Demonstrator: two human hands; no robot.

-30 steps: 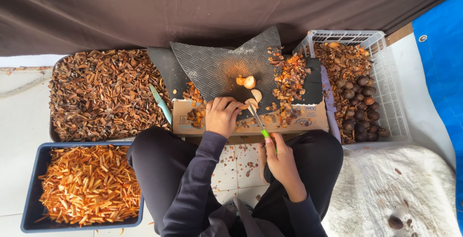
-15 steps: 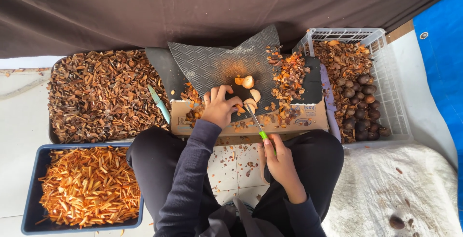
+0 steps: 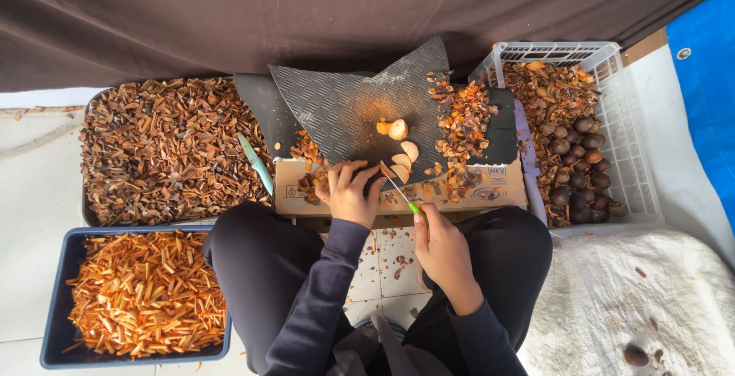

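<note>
My left hand presses down on a dark nut at the front edge of the black rubber mat, fingers curled over it so the nut is mostly hidden. My right hand grips a small knife with a green handle, its blade angled up-left and touching the nut under my left fingers. Pale cut nut halves lie on the mat just beyond the blade. Orange-brown peel scraps are heaped on the mat's right side.
A white plastic crate of dark nuts and husks stands at the right. A tray of brown husk pieces is at the left, a blue tub of orange strips below it. A second knife lies beside the cardboard box.
My left hand shifted slightly back and forth on the nut. The knife blade has come up against the nut; my right hand stayed nearly in place.
</note>
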